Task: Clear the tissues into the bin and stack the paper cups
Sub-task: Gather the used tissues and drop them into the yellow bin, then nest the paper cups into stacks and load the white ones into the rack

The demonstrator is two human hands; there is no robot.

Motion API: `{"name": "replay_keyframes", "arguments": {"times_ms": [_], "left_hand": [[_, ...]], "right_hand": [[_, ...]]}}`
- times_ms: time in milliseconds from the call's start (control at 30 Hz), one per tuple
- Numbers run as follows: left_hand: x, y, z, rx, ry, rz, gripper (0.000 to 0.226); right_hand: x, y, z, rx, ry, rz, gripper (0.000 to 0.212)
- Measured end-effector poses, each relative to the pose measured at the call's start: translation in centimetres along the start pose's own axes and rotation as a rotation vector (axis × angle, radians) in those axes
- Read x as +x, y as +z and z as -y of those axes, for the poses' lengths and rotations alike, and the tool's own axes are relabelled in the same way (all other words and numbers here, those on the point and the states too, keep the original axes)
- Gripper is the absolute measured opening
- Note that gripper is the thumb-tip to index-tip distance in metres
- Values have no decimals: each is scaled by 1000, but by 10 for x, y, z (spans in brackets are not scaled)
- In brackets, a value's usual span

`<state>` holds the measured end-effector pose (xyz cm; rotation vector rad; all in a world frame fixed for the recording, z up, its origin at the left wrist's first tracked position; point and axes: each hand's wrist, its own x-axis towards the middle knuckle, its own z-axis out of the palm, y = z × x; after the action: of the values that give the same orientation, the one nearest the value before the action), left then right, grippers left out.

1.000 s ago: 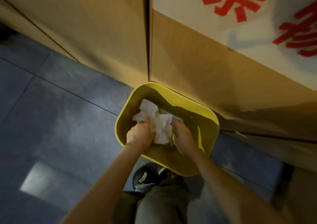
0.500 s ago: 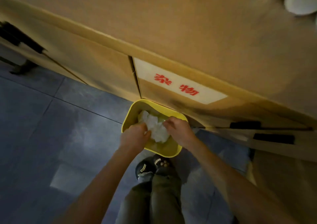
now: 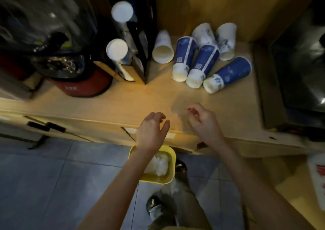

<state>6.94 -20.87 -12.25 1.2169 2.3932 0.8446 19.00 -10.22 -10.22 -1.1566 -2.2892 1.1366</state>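
Several paper cups lie on their sides at the back of the wooden counter (image 3: 133, 104): a white cup (image 3: 162, 47), blue cups (image 3: 184, 58) (image 3: 204, 66) (image 3: 228, 74), and two more white ones (image 3: 226, 39). On the floor below the counter edge stands the yellow bin (image 3: 171, 162) with white tissues (image 3: 161, 164) inside. My left hand (image 3: 152, 130) hovers over the counter's front edge, fingers apart, holding nothing. My right hand (image 3: 204, 122) is beside it, fingers loosely curled and empty.
A red appliance with a dark lid (image 3: 77, 81) stands at the left. Beside it is a dark cup dispenser (image 3: 133, 36) with white cup bottoms showing. A dark tray-like object (image 3: 299, 67) fills the right. Grey floor tiles (image 3: 52, 177) lie below.
Both hands have let go of the tissues and risen out of the bin to counter height. The view has lifted from the bin to the counter and cups.
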Motion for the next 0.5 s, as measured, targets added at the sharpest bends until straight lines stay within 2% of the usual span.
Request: {"name": "replay_keyframes", "arguments": {"times_ms": [100, 267, 433, 500], "left_hand": [[23, 2, -31, 17, 70, -5, 29], [66, 19, -65, 70, 128, 101, 46], [112, 40, -92, 165, 98, 202, 71], [130, 47, -101, 163, 70, 218, 74]], "right_hand": [[14, -31, 0, 6, 37, -56, 20], [42, -59, -27, 131, 207, -154, 23], [80, -83, -55, 504, 590, -182, 29], [98, -94, -66, 629, 746, -172, 24]]}}
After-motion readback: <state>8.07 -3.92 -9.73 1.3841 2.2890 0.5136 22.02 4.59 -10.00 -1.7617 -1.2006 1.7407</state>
